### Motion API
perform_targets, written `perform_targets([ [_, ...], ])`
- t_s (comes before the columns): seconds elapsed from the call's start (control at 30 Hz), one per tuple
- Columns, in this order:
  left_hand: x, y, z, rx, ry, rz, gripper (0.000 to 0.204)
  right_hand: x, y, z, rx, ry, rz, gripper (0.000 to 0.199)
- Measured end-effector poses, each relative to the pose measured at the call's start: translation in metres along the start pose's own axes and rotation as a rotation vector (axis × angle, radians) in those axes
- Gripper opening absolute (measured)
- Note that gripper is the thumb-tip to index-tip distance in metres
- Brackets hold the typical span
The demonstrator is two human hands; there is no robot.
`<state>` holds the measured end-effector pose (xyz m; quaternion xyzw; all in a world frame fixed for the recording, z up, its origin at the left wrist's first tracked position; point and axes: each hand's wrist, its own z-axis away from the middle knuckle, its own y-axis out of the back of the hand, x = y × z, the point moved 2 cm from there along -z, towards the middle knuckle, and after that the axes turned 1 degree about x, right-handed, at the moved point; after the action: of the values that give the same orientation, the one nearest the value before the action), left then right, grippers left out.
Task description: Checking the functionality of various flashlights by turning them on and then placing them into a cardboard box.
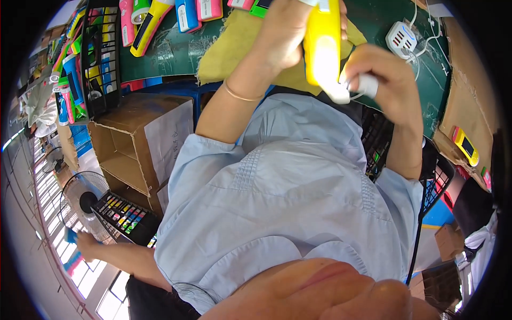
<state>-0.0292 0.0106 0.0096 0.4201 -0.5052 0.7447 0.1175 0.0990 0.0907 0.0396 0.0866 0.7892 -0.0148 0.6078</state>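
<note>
The left hand point(285, 34) was wrapped around a yellow flashlight point(321, 50), its fingers curled round to the far side of the body. The flashlight was above the yellow cloth point(229, 48) on the green table point(160, 65), its white end pointing near and to the right. The right hand point(389, 77) was bent inward, with a white plug point(368, 85) pinched in its curled fingers just beside that end. Glare and blur hid the meeting point, so whether the plug had gone in could not be told.

A crooked push seemed the likeliest trouble: the plug could miss or strain the socket if the two were out of line, and the glare on the casing would make lining up harder. A loose left grip might let the flashlight turn under the push. The white cable point(362, 96) could tug the plug aside if it caught on the table's edge, or drag at the white charging block point(401, 39) on the right. The flashlights point(151, 28) at the far left lay clear of both hands.
</note>
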Motion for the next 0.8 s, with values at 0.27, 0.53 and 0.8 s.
perform_targets([
  [0.27,0.002,0.009,0.009,-0.045,-0.061,0.166,0.056,0.036,-0.038,0.053,-0.015,0.619,0.771,0.028],
  [0.53,-0.018,0.016,0.029,-0.462,-0.521,-0.296,0.045,0.037,-0.031,0.038,0.386,0.085,0.404,0.050],
  [0.8,-0.016,0.009,0.055,-0.412,-0.811,-1.006,0.056,0.065,-0.014,0.041,0.300,-0.186,0.353,0.047],
])
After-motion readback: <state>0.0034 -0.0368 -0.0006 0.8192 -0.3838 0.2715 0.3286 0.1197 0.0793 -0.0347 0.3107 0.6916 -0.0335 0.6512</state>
